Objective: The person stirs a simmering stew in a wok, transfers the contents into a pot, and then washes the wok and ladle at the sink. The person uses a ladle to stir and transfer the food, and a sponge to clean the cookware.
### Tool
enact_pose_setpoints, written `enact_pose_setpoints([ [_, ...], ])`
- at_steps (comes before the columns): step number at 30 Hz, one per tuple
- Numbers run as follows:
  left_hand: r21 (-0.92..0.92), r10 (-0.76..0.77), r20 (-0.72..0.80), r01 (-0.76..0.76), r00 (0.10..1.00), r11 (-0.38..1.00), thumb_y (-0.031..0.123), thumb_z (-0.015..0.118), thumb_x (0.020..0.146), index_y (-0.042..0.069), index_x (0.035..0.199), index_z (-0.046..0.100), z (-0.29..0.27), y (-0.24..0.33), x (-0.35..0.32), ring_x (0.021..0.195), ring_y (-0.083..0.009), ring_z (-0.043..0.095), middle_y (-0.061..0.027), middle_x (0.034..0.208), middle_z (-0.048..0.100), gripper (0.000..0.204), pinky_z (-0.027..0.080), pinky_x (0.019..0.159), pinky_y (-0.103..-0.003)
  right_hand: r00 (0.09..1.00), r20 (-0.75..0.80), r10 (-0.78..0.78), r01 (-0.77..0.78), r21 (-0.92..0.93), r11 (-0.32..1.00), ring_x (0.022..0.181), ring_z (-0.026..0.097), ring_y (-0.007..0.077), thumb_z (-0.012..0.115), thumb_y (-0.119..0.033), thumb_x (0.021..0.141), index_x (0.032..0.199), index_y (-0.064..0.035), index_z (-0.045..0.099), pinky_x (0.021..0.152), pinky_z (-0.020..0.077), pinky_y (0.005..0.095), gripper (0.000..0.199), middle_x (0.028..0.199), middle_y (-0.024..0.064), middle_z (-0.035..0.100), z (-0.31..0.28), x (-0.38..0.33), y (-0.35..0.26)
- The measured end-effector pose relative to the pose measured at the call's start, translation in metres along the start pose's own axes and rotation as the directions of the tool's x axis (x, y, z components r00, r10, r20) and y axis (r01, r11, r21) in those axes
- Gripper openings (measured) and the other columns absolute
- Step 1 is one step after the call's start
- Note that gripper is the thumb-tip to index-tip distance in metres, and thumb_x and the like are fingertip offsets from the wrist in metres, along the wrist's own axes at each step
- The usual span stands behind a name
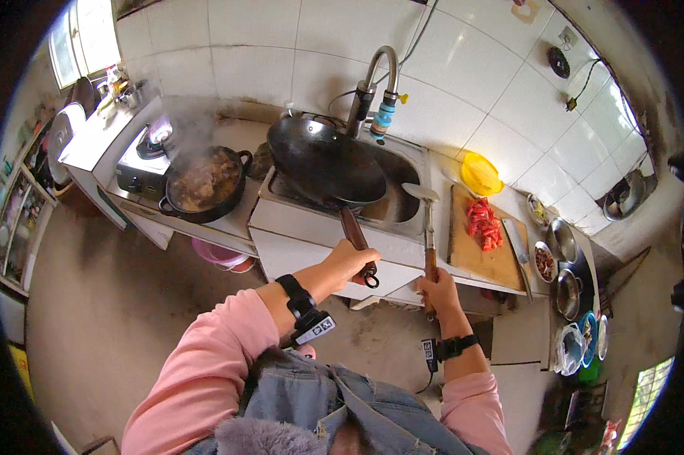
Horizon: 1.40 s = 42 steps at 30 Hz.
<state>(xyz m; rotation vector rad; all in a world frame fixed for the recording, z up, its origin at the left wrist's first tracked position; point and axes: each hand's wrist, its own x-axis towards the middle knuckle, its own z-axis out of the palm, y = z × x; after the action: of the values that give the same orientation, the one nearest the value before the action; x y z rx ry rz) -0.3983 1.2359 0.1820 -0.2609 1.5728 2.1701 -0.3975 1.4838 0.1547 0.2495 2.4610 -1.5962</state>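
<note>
My left hand [343,264] is closed round the wooden handle of a black wok [311,155]. The wok is held tilted over the sink [402,158], beside the faucet [367,95], and hides part of the basin. In my right hand [439,292] is a spatula [430,227], gripped by its wooden handle with the metal blade pointing up and away from me, near the right rim of the sink. To its right, cut red pieces [484,224], perhaps peppers or tomatoes, lie on a wooden cutting board [467,258] next to a knife [518,246].
At the left, a black pot [205,186] of steaming food stands on the counter by a stove with a lit flame [158,130]. A yellow basin [481,174] leans at the wall behind the board. Several bowls, including a metal bowl [561,240], line the right counter.
</note>
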Motion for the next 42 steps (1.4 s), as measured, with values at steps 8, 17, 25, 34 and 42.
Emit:
enact_pose_setpoints([
  [8,0.279,-0.058,0.056,0.04,0.997,0.959,0.048,0.054,0.081,-0.001,0.097,0.049,-0.071,0.018,-0.025,0.059,-0.018,0.056,-0.0121,0.079,0.053,0.052,0.05,0.052,-0.029,0.998,-0.068,-0.004,0.0,-0.064,0.998,0.055,0.054,0.0158,0.059,-0.013,0.072,0.083,0.0034,0.054,0.046,0.0454,0.0316,0.02,0.066,0.0093,0.056,-0.013,0.094,0.022],
  [17,0.066,0.046,-0.596,-0.008,0.802,0.998,0.02,0.055,0.083,0.003,0.084,0.051,-0.218,0.028,-0.128,0.058,-0.0147,0.054,-0.0031,0.068,0.051,0.017,0.05,0.053,-0.027,0.953,-0.182,-0.241,0.114,-0.521,0.846,0.075,0.057,0.0328,0.06,-0.026,0.069,0.089,-0.0024,0.06,0.07,0.0453,0.0404,0.031,0.08,0.0174,0.061,-0.007,0.163,0.033],
  [25,-0.136,-0.025,-0.694,-0.098,0.72,0.986,0.012,0.053,0.082,0.004,0.089,0.047,-0.276,0.013,-0.175,0.051,-0.015,0.05,-0.002,0.064,0.048,0.011,0.046,0.048,-0.028,0.878,-0.371,-0.302,-0.062,-0.715,0.697,0.09,0.054,0.0362,0.061,-0.023,0.075,0.094,0.0008,0.057,0.078,0.045,0.042,0.03,0.097,0.0211,0.056,-0.015,0.181,0.055],
  [34,-0.141,-0.054,-0.72,-0.069,0.692,0.988,0.009,0.055,0.081,0.003,0.087,0.048,-0.306,0.005,-0.178,0.052,-0.0143,0.049,-0.002,0.065,0.046,0.011,0.048,0.049,-0.027,0.736,-0.333,-0.589,0.027,-0.855,0.518,0.087,0.056,0.0401,0.056,-0.018,0.078,0.089,0.0023,0.057,0.076,0.0452,0.0458,0.023,0.089,0.0254,0.059,-0.024,0.182,0.054],
  [42,-0.177,-0.085,-0.663,-0.046,0.743,0.983,0.01,0.056,0.081,0.004,0.09,0.051,-0.386,0.01,-0.155,0.057,-0.0164,0.054,-0.0037,0.07,0.05,0.011,0.049,0.052,-0.028,0.803,-0.298,-0.517,0.194,-0.689,0.698,0.086,0.055,0.0307,0.049,-0.019,0.087,0.111,0.0012,0.05,0.074,0.0434,0.0379,0.032,0.097,0.0178,0.057,-0.025,0.058,0.02],
])
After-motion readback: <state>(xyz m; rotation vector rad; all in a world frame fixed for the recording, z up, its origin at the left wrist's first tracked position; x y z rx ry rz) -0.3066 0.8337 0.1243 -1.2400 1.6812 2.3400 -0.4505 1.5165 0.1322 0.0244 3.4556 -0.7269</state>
